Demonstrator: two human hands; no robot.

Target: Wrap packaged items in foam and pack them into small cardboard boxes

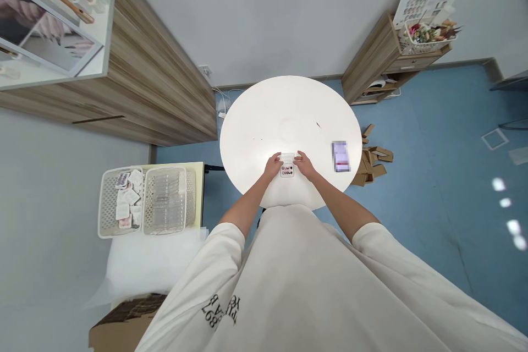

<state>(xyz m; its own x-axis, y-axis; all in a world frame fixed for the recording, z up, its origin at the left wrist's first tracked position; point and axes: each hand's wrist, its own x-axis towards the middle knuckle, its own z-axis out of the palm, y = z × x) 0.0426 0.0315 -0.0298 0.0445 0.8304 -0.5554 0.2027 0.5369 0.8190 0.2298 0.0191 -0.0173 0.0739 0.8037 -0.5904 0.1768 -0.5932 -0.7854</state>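
Observation:
On the near part of the white round table (284, 104) is a small clear plastic case (287, 172) with two rows of small dark and pinkish pieces that look like press-on nails. My left hand (273, 165) closes its fingers on the case's left side, near the upper corner. Opposite it, my right hand (303, 165) has its fingers curled at the upper right side. The upper part of the case looks whitish and see-through; whether that is a lid or a sheet I cannot tell. My fingertips are small in view and partly hidden.
A phone-like item (341, 156), blurred out, lies on the table's right side. To the left, one basket (108, 203) holds several small packs and another (165, 229) holds clear plastic cases. Small cardboard boxes (367, 168) are on the floor at right.

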